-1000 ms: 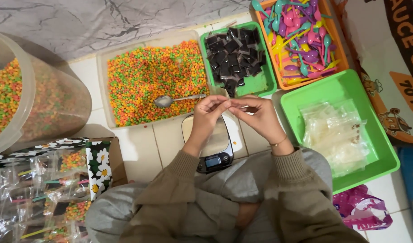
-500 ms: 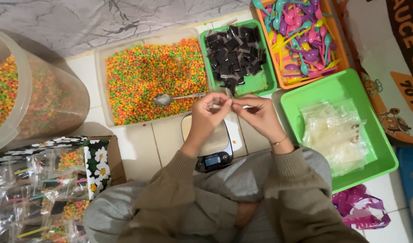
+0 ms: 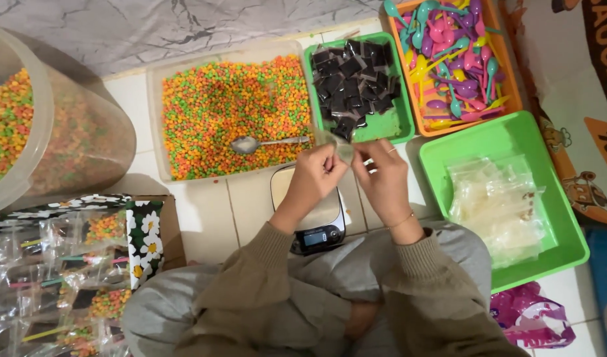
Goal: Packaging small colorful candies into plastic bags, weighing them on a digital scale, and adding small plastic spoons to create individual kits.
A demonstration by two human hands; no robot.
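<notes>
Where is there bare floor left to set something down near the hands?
Bare tile lies between the cereal tray, the flowered box and the scale. A smaller patch sits between the big tub and that tray. Right of the hands it is crowded: the green trays and spoon tray nearly touch.

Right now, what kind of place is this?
Likely a home floor set up for packing snacks by hand. A person sits on white tiles among a tub of coloured cereal, trays of plastic spoons and clear bags, with a small scale under the hands.
</notes>
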